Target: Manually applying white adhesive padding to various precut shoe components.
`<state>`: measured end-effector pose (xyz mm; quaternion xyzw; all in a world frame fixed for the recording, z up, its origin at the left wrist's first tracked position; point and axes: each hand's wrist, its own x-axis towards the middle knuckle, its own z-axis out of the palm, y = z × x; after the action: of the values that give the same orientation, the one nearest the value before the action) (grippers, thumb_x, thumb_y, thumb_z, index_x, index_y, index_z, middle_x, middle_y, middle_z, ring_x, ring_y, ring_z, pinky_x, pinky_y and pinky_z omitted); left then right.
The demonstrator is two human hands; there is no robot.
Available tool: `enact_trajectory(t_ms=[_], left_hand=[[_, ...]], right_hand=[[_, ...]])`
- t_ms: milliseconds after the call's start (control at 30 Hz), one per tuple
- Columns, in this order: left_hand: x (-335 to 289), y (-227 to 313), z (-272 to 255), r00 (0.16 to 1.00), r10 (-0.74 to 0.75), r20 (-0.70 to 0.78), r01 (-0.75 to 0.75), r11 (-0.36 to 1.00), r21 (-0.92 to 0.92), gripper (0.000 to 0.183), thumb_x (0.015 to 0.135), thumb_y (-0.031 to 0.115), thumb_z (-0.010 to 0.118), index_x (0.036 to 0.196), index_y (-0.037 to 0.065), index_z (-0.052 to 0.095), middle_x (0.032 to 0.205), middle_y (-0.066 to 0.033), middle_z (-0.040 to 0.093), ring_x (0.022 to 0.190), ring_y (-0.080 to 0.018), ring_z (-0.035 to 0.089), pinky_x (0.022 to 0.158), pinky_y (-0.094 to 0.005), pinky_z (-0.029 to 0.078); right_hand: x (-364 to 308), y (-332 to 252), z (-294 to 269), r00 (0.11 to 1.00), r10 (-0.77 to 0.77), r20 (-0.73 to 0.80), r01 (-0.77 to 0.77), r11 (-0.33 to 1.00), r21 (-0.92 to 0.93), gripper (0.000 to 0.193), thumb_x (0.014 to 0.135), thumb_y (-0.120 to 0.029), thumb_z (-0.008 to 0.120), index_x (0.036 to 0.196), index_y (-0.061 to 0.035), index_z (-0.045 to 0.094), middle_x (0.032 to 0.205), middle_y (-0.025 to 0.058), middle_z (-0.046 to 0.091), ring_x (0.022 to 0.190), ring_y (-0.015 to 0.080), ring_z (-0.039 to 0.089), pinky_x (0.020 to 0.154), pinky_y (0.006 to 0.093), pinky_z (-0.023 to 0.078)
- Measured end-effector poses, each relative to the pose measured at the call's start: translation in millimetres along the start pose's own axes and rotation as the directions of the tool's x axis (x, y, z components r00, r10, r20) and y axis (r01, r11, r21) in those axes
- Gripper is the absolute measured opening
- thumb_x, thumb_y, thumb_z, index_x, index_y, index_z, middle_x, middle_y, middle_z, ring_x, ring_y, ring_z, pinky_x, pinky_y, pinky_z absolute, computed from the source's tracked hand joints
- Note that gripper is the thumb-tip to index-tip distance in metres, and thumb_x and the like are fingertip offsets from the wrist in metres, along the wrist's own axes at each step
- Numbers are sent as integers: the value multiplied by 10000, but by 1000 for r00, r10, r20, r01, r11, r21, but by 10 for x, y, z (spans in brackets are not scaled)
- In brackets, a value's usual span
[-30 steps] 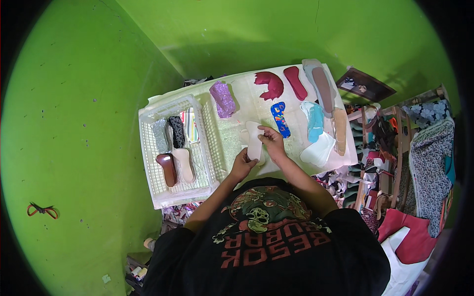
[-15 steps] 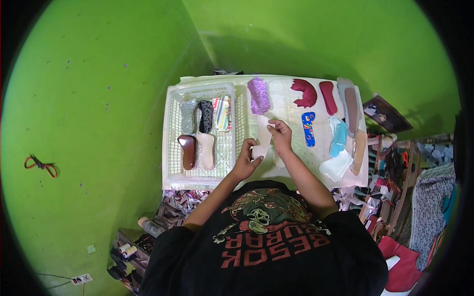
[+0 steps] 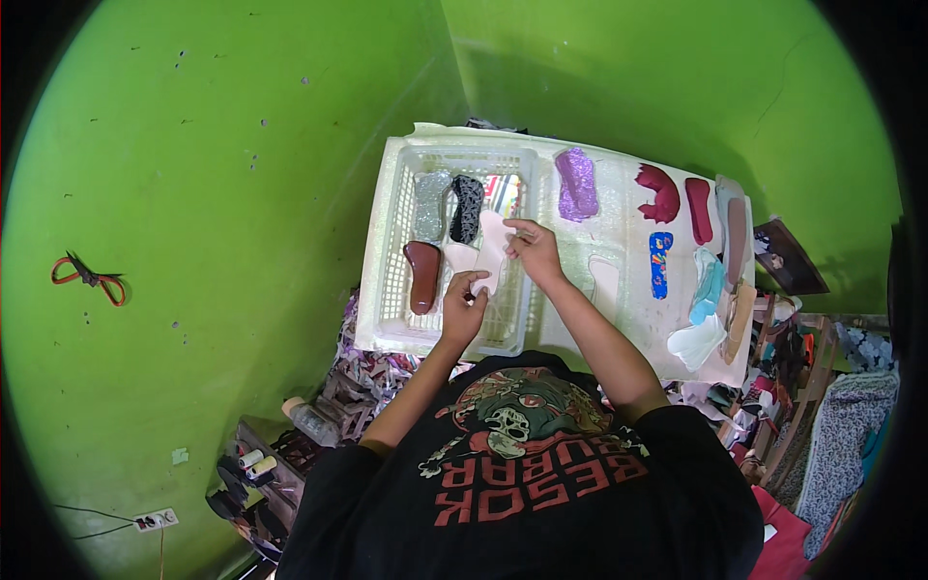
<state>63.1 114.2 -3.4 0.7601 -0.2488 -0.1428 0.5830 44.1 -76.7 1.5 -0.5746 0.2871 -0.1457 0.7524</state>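
Pale insole (image 3: 492, 253) above white basket (image 3: 394, 275); left hand (image 3: 464, 307), right hand (image 3: 536, 255): fingers (image 3: 519, 224) of both pinching it.

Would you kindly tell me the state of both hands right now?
Left hand: closed on the lower end of the pale sole-shaped piece.
Right hand: at the piece's upper right edge; whether gripping cannot be told.

The held pale insole (image 3: 492, 253) partly hides a cream insole (image 3: 459, 258) and a striped piece (image 3: 508, 196) below it
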Motion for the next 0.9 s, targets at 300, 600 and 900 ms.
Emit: enact_trajectory(t_ms=[300, 600, 900], left_hand=[[-61, -617, -426, 957, -268, 116, 224, 928, 298, 352, 703, 47, 724, 1054, 42, 702, 1026, -112, 600, 759, -209, 596, 731, -312, 490], [47, -988, -413, 913, -316, 258, 212, 908, 362, 384, 658, 44, 706, 1034, -30, 683, 982, -212, 688, 890, -268, 671, 820, -339, 505], [49, -896, -405, 865, -349, 362, 120, 843, 524, 370, 767, 246, 612, 1036, 3, 682, 933, -271, 663, 935, -387, 640, 872, -420, 492]], right_hand=[[288, 641, 513, 961, -9, 278, 204, 701, -684, 408, 717, 38, 627, 1120, -12, 665, 1088, 179, 601, 969, 290, 616, 861, 337, 487], [346, 805, 586, 948, 79, 309, 187, 647, -739, 432, 707, 27, 623, 1135, -15, 662, 1152, 189, 567, 1087, 306, 565, 951, 335, 446], [352, 813, 600, 910, 157, 383, 256, 514, -818, 517, 679, 41, 555, 1180, -47, 651, 1189, 213, 542, 1141, 348, 528, 1000, 378, 420]])
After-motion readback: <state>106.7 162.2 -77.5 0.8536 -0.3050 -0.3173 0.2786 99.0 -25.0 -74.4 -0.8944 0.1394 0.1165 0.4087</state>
